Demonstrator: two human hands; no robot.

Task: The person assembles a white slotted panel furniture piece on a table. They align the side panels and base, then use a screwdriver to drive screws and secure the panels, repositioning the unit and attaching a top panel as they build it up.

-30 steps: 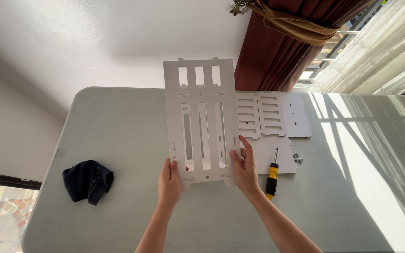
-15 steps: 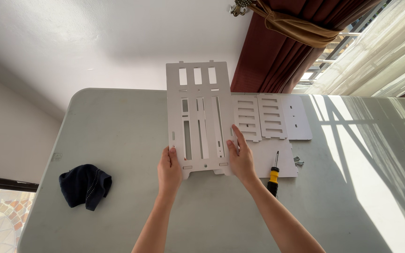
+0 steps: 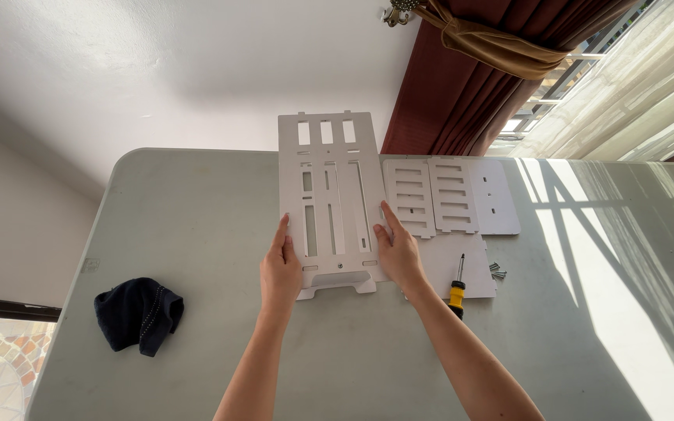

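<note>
- A big white panel (image 3: 329,204) with long slots cut in it lies flat on the grey table (image 3: 196,210). It sits near the middle of the table, and its far end pokes out past the table's back edge.
- The left hand (image 3: 280,269) rests on the left side of the panel, near its close end. The fingers are straight and lie flat against the panel's edge, not curled around it.
- The right hand (image 3: 399,253) rests on the right side of the panel, straight across from the left hand. Its fingers are also flat and pressed on the panel's edge.
- The two hands hold the panel between them, one on each side.
- Just right of the panel lie two smaller white slotted pieces (image 3: 431,195), side by side, and a plain white piece (image 3: 497,196) with small holes.
- A flat white sheet (image 3: 462,269) lies right of the panel's close end, partly under the right hand.
- A screwdriver (image 3: 457,288) with a yellow and black handle lies on that sheet's edge.
- A few small screws (image 3: 497,270) sit a bit farther right of the panel.
- A dark blue cloth (image 3: 138,313) lies crumpled well to the left of the panel.
</note>
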